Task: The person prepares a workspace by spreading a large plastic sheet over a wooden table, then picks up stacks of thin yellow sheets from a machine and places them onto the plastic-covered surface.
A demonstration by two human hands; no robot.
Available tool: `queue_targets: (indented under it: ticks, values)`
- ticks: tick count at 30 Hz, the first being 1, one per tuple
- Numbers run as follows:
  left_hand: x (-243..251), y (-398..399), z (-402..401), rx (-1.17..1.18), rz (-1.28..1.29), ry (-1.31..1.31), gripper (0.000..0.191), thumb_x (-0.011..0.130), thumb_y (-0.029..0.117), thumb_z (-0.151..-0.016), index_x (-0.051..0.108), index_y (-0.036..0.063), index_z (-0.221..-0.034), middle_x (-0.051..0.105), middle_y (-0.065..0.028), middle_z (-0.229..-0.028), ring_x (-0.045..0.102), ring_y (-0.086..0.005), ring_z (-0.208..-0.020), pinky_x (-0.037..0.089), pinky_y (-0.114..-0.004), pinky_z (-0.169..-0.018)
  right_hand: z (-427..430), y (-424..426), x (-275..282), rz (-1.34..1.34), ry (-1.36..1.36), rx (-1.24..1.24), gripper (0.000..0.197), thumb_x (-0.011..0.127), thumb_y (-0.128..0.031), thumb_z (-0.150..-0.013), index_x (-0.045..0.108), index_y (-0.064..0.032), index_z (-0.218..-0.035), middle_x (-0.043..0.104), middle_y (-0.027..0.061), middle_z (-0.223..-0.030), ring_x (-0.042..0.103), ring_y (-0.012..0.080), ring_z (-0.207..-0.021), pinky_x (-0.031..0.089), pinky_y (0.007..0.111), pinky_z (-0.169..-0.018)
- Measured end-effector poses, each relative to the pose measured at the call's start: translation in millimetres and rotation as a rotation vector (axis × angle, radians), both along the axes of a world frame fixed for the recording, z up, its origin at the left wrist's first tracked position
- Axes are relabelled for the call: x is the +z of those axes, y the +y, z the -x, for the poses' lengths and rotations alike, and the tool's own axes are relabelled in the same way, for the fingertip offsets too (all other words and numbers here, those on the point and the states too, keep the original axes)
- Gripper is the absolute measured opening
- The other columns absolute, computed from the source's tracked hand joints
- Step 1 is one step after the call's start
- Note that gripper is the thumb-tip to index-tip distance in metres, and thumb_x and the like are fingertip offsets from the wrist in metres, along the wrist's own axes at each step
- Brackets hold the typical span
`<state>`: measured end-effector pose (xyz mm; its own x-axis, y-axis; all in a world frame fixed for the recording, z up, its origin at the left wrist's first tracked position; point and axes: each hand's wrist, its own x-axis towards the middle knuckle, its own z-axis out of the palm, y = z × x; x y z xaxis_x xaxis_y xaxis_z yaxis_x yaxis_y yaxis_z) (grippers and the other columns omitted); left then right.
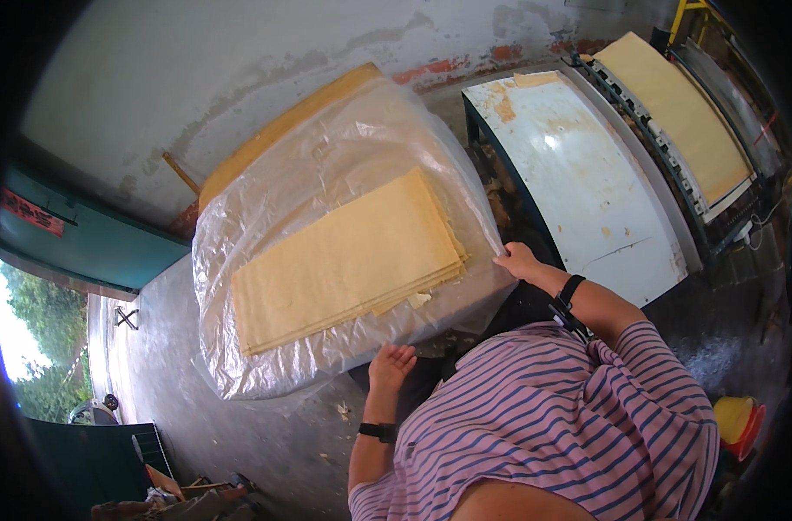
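Observation:
A stack of thin yellowish sheets (350,260) lies on clear plastic film (278,176), which is draped over a low table or pile with a brown edge (291,130) showing at the back. At the film's right corner, my right hand (518,260) pinches the gathered plastic between thumb and fingers. My left hand (392,366) is palm up with fingers slightly curled, just off the film's near edge, and holds nothing. A small torn piece (420,299) of the yellowish material lies beside the stack's near edge.
A white-topped table (584,176) with a dark frame stands to the right, beside a metal rack bearing a yellowish sheet (676,111). A stained wall runs behind. Teal doors (90,228) are at left; a yellow and red bucket (737,420) is at lower right.

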<state>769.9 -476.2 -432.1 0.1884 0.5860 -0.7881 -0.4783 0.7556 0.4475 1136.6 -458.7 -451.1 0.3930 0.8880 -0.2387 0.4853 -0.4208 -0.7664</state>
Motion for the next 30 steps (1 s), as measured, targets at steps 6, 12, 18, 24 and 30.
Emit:
queue_targets:
  ticks: [6, 12, 18, 24, 30]
  values:
    - [3, 9, -17, -0.18, 0.024, -0.132, 0.016, 0.045, 0.023, -0.081, 0.048, 0.0087, -0.074, 0.056, -0.0096, -0.084, 0.052, -0.027, -0.091, 0.041, -0.045, -0.076, -34, -1, 16, -0.135, -0.241, 0.05, 0.031, 0.058, -0.025, -0.068, 0.056, 0.0011, -0.085, 0.058, 0.0168, -0.076, 0.056, 0.0297, -0.072, 0.044, 0.035, -0.065]
    - [39, 32, -80, -0.381, -0.056, -0.021, 0.018, 0.047, 0.023, -0.081, 0.052, 0.0055, -0.076, 0.058, -0.0093, -0.074, 0.059, -0.0234, -0.073, 0.049, -0.038, -0.064, -104, -73, 11, 0.07, -0.384, -0.233, 0.03, 0.054, -0.02, -0.072, 0.05, -0.0008, -0.096, 0.052, 0.0185, -0.094, 0.05, 0.0321, -0.085, 0.041, 0.037, -0.072]
    - [68, 48, -120, -0.528, -0.08, 0.117, 0.019, 0.05, 0.021, -0.079, 0.054, 0.0034, -0.079, 0.058, -0.0101, -0.076, 0.059, -0.0235, -0.073, 0.049, -0.036, -0.062, -126, -173, -46, 0.285, -0.53, -0.285, 0.041, 0.054, -0.023, -0.072, 0.043, -0.0064, -0.107, 0.038, 0.0193, -0.115, 0.037, 0.0352, -0.105, 0.034, 0.048, -0.08]
    - [83, 65, -148, -0.594, -0.085, 0.194, 0.02, 0.05, 0.023, -0.079, 0.054, 0.0037, -0.08, 0.058, -0.0106, -0.077, 0.059, -0.0239, -0.074, 0.049, -0.036, -0.063, -141, -176, -48, 0.215, -0.572, -0.339, 0.048, 0.055, -0.027, -0.072, 0.04, -0.0077, -0.113, 0.022, 0.0199, -0.128, 0.022, 0.0348, -0.118, 0.021, 0.052, -0.09]
    - [115, 69, -186, -0.631, -0.161, 0.198, 0.022, 0.049, 0.025, -0.081, 0.054, 0.0036, -0.081, 0.058, -0.0118, -0.078, 0.059, -0.0246, -0.074, 0.049, -0.036, -0.064, -174, -172, -47, 0.283, -0.586, -0.284, 0.048, 0.056, -0.03, -0.071, 0.042, -0.0073, -0.111, 0.024, 0.0191, -0.127, 0.021, 0.0339, -0.118, 0.021, 0.052, -0.091]
